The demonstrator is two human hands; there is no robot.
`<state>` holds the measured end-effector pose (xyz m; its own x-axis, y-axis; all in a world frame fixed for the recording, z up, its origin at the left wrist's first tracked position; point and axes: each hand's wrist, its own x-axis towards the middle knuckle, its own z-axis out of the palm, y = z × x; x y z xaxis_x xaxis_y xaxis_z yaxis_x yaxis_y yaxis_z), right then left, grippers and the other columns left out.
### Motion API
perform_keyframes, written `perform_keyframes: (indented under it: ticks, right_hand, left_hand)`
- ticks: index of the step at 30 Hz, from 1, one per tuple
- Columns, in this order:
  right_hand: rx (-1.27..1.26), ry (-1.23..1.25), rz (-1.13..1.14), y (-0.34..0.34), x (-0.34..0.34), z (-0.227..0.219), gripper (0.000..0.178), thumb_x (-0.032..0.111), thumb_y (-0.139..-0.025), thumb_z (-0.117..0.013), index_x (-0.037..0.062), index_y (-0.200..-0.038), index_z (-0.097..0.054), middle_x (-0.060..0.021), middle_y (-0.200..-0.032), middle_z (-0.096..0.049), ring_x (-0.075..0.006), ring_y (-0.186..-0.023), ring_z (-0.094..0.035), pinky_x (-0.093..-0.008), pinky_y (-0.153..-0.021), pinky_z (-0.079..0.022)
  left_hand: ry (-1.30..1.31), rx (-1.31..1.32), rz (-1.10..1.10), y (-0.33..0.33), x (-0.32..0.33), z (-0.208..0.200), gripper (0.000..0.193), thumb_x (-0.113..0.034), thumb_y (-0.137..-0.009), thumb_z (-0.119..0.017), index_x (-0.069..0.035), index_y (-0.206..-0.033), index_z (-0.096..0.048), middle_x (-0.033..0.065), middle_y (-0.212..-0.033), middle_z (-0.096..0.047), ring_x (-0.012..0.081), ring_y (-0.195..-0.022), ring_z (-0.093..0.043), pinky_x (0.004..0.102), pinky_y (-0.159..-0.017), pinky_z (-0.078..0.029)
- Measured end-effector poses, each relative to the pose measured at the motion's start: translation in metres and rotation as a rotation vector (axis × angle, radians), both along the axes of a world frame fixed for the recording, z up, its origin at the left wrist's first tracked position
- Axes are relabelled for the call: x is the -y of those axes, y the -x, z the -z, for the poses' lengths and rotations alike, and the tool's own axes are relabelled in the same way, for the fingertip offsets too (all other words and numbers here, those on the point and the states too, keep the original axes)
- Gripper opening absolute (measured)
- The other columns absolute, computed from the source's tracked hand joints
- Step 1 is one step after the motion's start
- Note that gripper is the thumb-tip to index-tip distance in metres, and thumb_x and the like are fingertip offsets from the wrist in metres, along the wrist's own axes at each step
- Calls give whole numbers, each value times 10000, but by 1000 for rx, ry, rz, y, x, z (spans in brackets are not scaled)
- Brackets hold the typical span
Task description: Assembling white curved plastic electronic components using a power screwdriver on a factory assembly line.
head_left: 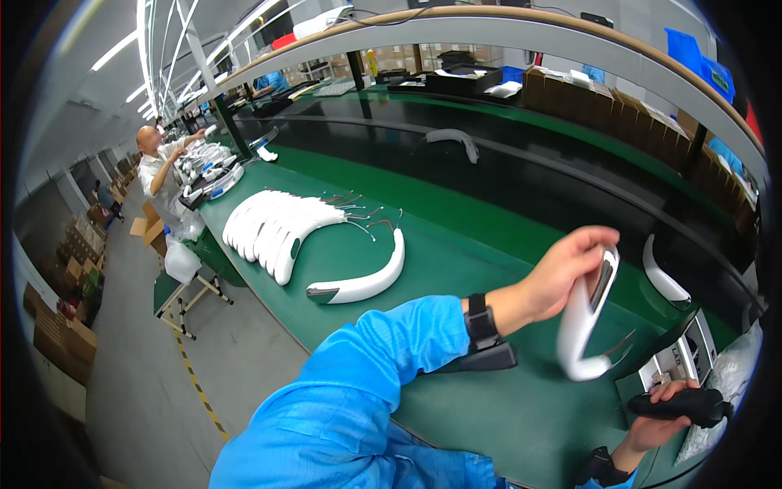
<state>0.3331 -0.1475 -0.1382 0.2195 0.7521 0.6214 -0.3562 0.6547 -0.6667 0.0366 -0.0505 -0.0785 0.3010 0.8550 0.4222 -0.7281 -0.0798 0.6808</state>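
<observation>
The white curved piece (577, 330) hangs just left of the open box (658, 367), lifted off the worktop (505, 420) in the left hand (562, 277). That hand is closed around the piece's upper end, up and to the left of the box, thumb and fingers pinching near a dark strip. The long axis runs steeply down from the grip, then hooks at the lower end toward the box, where thin loose wires (623, 344) stick out on the box's side; blur hides their exact tips.

The right hand (652, 432) is wrapped around a black handheld tool (688, 405) on the near side of the box; whether the tool touches the box I cannot tell. So the wired end faces the box and the right hand, which is nearer to it than the left hand is. A lone curved piece (366, 285) and a row of similar pieces (265, 224) lie well to the left of the box.
</observation>
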Motion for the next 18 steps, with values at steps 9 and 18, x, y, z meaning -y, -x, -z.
perform_keyframes:
  ticks: [9, 18]
  right_hand:
    - [31, 53, 95, -3, 27, -22, 749, 629, -828, -541, 36, -1255, -378, -47, -831, -466, -124, -676, -445, -264, -657, -391]
    - [31, 5, 181, -13, 5, -53, 703, 578, -882, -497, -7, -1257, -390, -86, -815, -531, -161, -705, -509, -310, -629, -454]
  left_hand:
    - [-418, -1098, -682, 28, 36, 6, 426, -219, -761, -725, -41, -1102, -542, 141, -1045, -525, 237, -941, -547, 321, -810, -467]
    - [-67, -440, -308, -57, 15, 4, 117, -119, -865, -628, -8, -877, -595, 84, -779, -646, 159, -696, -649, 267, -658, -528]
